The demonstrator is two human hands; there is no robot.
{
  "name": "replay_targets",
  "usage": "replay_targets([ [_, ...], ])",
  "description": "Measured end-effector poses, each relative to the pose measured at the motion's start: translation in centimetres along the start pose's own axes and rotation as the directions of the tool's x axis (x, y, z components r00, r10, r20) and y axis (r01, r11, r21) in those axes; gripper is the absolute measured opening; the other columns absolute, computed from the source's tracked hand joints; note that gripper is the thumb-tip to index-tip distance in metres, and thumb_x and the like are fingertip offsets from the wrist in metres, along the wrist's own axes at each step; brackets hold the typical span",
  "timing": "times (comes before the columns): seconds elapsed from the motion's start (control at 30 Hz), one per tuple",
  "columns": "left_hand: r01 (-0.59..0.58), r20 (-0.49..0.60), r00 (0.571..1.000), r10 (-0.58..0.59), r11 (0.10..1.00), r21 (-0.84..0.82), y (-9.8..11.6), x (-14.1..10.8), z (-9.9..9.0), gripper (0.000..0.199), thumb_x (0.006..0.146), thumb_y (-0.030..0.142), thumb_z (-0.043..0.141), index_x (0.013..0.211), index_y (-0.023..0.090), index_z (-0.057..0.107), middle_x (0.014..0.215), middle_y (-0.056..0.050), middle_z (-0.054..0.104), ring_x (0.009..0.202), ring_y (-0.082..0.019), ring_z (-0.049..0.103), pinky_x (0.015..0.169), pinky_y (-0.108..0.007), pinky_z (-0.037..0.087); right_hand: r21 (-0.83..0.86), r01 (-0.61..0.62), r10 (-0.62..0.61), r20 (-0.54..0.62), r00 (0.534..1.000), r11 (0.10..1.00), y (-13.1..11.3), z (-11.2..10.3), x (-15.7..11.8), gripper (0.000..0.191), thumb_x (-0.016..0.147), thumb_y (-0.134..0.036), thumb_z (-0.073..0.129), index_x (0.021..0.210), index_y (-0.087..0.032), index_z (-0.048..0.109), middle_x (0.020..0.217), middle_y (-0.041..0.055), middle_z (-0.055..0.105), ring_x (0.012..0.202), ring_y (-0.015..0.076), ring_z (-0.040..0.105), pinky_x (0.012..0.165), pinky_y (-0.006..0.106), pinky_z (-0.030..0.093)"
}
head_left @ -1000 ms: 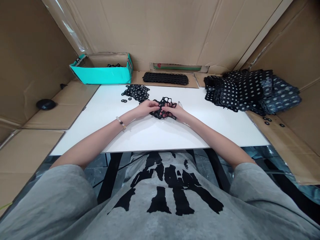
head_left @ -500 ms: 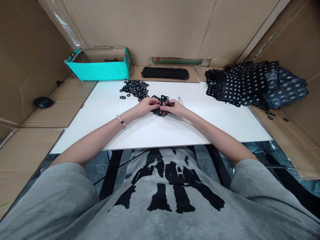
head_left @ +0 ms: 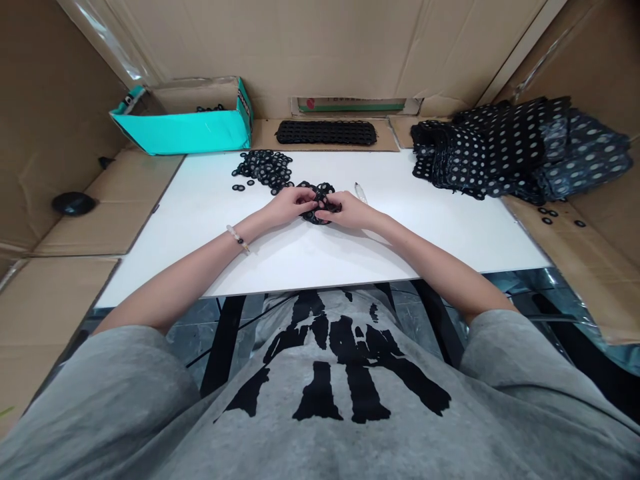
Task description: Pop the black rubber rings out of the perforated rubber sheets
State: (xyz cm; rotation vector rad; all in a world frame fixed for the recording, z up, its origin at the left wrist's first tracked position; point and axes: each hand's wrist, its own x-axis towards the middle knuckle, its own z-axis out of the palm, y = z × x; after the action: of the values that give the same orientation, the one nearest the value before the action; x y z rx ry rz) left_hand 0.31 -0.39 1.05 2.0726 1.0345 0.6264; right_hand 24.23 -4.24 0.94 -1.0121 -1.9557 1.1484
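Black rubber lattice (head_left: 316, 217) lies bunched between the left hand (head_left: 289, 207) and the right hand (head_left: 351, 211), just above the surface of the white table (head_left: 440, 247). The fingers of both hands are curled narrow and pinch the lattice from either side, their tips almost meeting, though the exact grip is partly hidden. Just beyond the left fingers sits a heap of loose black rings (head_left: 263, 168). Just beyond the right fingers lies a slim pale pen-like object (head_left: 361, 193). Farther ahead of the fingers, a long black ring strip (head_left: 326, 132) rests on cardboard, a teal box (head_left: 180, 133) stands ahead and to the left, and polka-dotted black sheets (head_left: 487, 150) are piled ahead and to the right.

A hard tug could tear the lattice or flick rings away. A stray wrist or sleeve could scatter the nearby heap, and rings could roll off the table edge. Printed labels on the teal box and on a green-striped card (head_left: 351, 105) behind the strip are too small to read.
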Motion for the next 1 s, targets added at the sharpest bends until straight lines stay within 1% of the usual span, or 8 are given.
replay_targets([
  [0.1, -0.009, -0.008, 1.000, 0.009, 1.000, 0.017, 0.0, 0.0, -0.1, 0.021, 0.099, 0.035, 0.079, 0.084, 0.022, 0.073, 0.074, 0.001, 0.065, 0.079, -0.020, 0.055, 0.081, -0.034, 0.042, 0.050, -0.033, 0.033, 0.002, 0.999, 0.998, 0.0, 0.1, 0.0, 0.033, 0.100, -0.027, 0.091, 0.074, -0.024, 0.070, 0.069, -0.0039, 0.069, 0.079, 0.0189, 0.066, 0.086, 0.033, 0.053],
  [0.23, 0.012, 0.017, 1.000, -0.011, 0.999, -0.033, -0.5, 0.2, -0.3, 0.024, 0.095, 0.041, 0.083, 0.085, 0.021, 0.076, 0.081, -0.001, 0.070, 0.083, -0.021, 0.059, 0.083, -0.035, 0.044, 0.125, -0.130, 0.137, -0.045, 0.990, 0.984, 0.4, 0.6, 0.1, 0.045, 0.096, -0.030, 0.103, 0.069, -0.024, 0.068, 0.075, 0.0021, 0.077, 0.078, 0.0221, 0.072, 0.092, 0.040, 0.062],
  [0.37, 0.065, 0.012, 0.998, -0.064, 0.987, -0.150, -1.5, 0.7, -0.5, 0.036, 0.087, 0.054, 0.093, 0.093, 0.019, 0.084, 0.091, -0.004, 0.080, 0.086, -0.022, 0.065, 0.084, -0.036, 0.047, 0.242, -0.163, 0.193, -0.108, 0.975, 0.957, 0.8, 1.2, 0.3, 0.036, 0.098, -0.025, 0.100, 0.071, -0.023, 0.076, 0.076, 0.0042, 0.081, 0.070, 0.0209, 0.070, 0.082, 0.038, 0.067],
  [0.5, 0.107, 0.035, 0.994, -0.101, 0.951, -0.291, -2.0, 0.9, -0.5, 0.052, 0.072, 0.063, 0.108, 0.092, 0.019, 0.087, 0.092, -0.004, 0.085, 0.087, -0.022, 0.072, 0.086, -0.035, 0.054, 0.321, -0.171, 0.221, -0.126, 0.967, 0.931, 0.9, 1.3, 0.4, 0.030, 0.095, -0.019, 0.095, 0.072, -0.024, 0.077, 0.072, 0.0032, 0.081, 0.067, 0.0193, 0.069, 0.075, 0.035, 0.069],
  [0.6, 0.139, 0.067, 0.990, -0.123, 0.919, -0.369, -1.8, 0.8, -0.9, 0.056, 0.065, 0.063, 0.115, 0.092, 0.020, 0.091, 0.097, -0.005, 0.091, 0.092, -0.024, 0.078, 0.091, -0.037, 0.061, 0.372, -0.188, 0.247, -0.116, 0.962, 0.909, 0.5, 1.2, 0.5, 0.031, 0.089, -0.017, 0.097, 0.069, -0.024, 0.075, 0.070, 0.0035, 0.081, 0.068, 0.0201, 0.073, 0.072, 0.033, 0.070],
  [0.67, 0.165, 0.091, 0.986, -0.140, 0.907, -0.389, -1.7, 0.7, -1.2, 0.054, 0.065, 0.059, 0.116, 0.093, 0.020, 0.093, 0.102, -0.007, 0.093, 0.097, -0.025, 0.081, 0.095, -0.038, 0.063, 0.406, -0.198, 0.266, -0.116, 0.957, 0.892, 0.1, 1.1, 0.5, 0.028, 0.087, -0.015, 0.095, 0.068, -0.024, 0.076, 0.069, 0.0029, 0.081, 0.069, 0.0205, 0.076, 0.068, 0.030, 0.068],
  [0.83, 0.200, 0.105, 0.980, -0.172, 0.896, -0.398, -2.0, 0.8, -1.5, 0.044, 0.072, 0.051, 0.113, 0.096, 0.019, 0.093, 0.104, -0.008, 0.092, 0.100, -0.026, 0.082, 0.100, -0.041, 0.064, 0.455, -0.225, 0.310, -0.123, 0.943, 0.862, -1.1, 1.2, 0.4, 0.028, 0.091, -0.009, 0.083, 0.066, -0.021, 0.079, 0.068, 0.0035, 0.081, 0.066, 0.0170, 0.075, 0.065, 0.025, 0.064],
  [1.0, 0.179, 0.106, 0.983, -0.148, 0.896, -0.406, -2.5, 1.0, -1.3, 0.052, 0.066, 0.056, 0.114, 0.096, 0.020, 0.092, 0.102, -0.006, 0.091, 0.100, -0.025, 0.080, 0.104, -0.042, 0.063, 0.447, -0.257, 0.339, -0.113, 0.934, 0.857, -1.7, 1.2, 0.2, 0.030, 0.094, -0.008, 0.082, 0.068, -0.021, 0.079, 0.070, 0.0034, 0.082, 0.066, 0.0157, 0.074, 0.066, 0.024, 0.064],
])
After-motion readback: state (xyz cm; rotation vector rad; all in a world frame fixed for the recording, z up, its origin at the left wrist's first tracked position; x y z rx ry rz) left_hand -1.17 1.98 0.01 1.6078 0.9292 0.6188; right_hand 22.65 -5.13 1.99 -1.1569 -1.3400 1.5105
